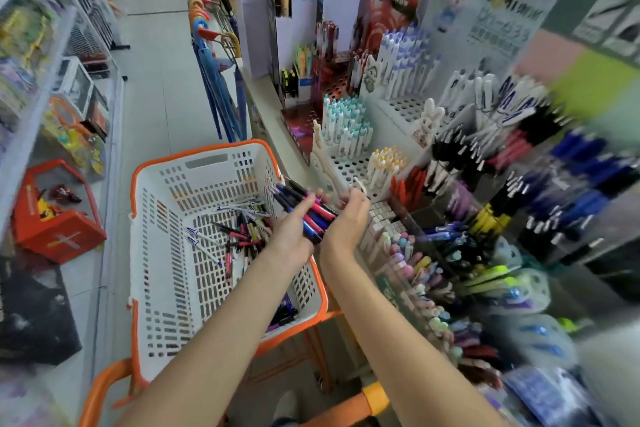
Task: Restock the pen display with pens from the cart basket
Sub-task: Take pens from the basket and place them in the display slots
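Along tiled aisle floor (pixel 162 97) — basket (pixel 154 218) stands beside pen display (pixel 346 163).

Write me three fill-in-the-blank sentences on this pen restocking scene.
1. The white perforated plastic basket has an ____ rim.
2. The left hand holds in its grip a bundle of blue, black and pink ____.
3. The red box with a looped handle stands to the basket's ____.

Missing words: orange; pens; left.
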The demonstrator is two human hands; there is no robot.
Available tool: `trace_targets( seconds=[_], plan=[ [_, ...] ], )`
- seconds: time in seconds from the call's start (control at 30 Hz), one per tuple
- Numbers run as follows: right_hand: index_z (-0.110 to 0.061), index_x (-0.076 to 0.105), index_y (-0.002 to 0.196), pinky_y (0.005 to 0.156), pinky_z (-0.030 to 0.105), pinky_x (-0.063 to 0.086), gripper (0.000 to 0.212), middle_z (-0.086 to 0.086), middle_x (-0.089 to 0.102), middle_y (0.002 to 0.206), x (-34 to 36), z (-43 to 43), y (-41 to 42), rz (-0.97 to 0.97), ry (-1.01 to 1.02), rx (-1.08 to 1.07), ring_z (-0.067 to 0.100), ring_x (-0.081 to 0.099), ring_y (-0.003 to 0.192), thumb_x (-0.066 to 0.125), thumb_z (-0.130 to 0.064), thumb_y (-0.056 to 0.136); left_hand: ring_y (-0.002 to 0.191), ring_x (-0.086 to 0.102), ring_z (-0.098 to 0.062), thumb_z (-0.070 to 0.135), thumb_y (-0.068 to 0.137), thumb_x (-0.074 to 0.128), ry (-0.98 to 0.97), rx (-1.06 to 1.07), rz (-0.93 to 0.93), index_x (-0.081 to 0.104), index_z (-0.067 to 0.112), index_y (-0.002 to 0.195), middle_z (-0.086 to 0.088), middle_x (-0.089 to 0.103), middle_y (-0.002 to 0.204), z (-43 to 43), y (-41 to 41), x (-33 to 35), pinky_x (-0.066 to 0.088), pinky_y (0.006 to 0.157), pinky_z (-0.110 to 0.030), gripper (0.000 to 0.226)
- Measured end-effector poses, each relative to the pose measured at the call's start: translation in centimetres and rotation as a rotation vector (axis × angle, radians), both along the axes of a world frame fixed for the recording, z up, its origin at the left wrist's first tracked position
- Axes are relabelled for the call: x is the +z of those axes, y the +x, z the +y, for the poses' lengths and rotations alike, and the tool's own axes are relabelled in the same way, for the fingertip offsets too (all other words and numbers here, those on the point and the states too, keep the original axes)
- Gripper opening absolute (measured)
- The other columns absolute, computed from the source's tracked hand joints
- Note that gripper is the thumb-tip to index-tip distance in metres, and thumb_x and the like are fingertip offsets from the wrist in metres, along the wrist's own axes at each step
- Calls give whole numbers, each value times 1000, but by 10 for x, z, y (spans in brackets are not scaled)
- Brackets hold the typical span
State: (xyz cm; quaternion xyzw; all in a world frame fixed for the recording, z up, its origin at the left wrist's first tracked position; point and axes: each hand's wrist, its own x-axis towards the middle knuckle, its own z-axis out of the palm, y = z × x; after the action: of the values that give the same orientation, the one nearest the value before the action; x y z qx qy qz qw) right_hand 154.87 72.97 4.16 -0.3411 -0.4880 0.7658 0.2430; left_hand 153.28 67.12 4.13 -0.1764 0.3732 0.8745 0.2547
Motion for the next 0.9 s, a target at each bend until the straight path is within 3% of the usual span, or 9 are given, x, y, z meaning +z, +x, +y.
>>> trace_targets(
  seconds=[0.1,0.17,0.27,0.33,0.47,0.6,0.7,0.8,0.9],
  plan=[
    [-4,53,112,51,5,41,27,-1,56,85,16,16,8,69,-36,-49,-12,56,57,38,-26,106,88,73,-19,19,93,67,-140,-69,106,71,16,104,-4,77,94,24,13,10,56,72,-35,13],
    [-6,52,111,54,4,41,27,-2,55,85,25,27,22,96,26,-4,-14,55,57,36,-28,107,84,74,-19,23,93,67,-168,-115,163,67,16,109,-4,77,92,35,20,16,56,67,-34,18],
    [-13,54,116,79,25,48,25,-1,59,98,38,56,42,84,153,68,2,58,83,42,-32,104,76,73,-16,25,95,64,-209,-197,233,62,17,118,-4,75,92,51,28,27,55,57,-30,25],
    [-22,55,111,84,37,52,18,3,63,104,49,84,56,91,286,88,12,61,91,50,-32,97,70,70,-15,23,98,59,-207,-297,314,64,17,112,-4,72,88,60,33,36,54,56,-30,16],
    [-10,58,119,62,12,47,25,1,62,94,80,142,86,83,542,162,-7,60,67,56,-9,95,67,66,-14,20,98,56,-203,-538,451,66,16,109,-2,69,79,83,47,51,55,59,-30,15],
    [-10,61,118,63,17,49,26,2,64,89,95,176,103,28,624,219,3,58,68,54,-4,94,66,64,-12,29,90,63,-268,-685,568,63,8,119,2,70,74,103,62,63,52,66,-31,37],
    [-13,62,117,72,31,58,25,2,66,91,97,191,110,-7,630,244,10,62,73,58,-4,94,82,66,-13,28,97,59,-330,-734,616,64,9,119,-1,73,92,112,66,69,51,74,-29,30],
    [-14,61,120,67,21,53,28,7,70,99,95,201,114,-32,716,247,5,66,69,63,-9,93,80,62,-15,34,92,60,-318,-792,655,62,9,118,1,71,86,115,66,73,50,82,-37,36],
    [-17,58,126,71,21,55,35,6,70,97,93,204,117,-22,770,239,6,67,72,67,-11,93,84,66,-17,41,85,62,-359,-794,664,63,11,114,2,73,84,116,64,71,52,86,-39,41]
  ],
)
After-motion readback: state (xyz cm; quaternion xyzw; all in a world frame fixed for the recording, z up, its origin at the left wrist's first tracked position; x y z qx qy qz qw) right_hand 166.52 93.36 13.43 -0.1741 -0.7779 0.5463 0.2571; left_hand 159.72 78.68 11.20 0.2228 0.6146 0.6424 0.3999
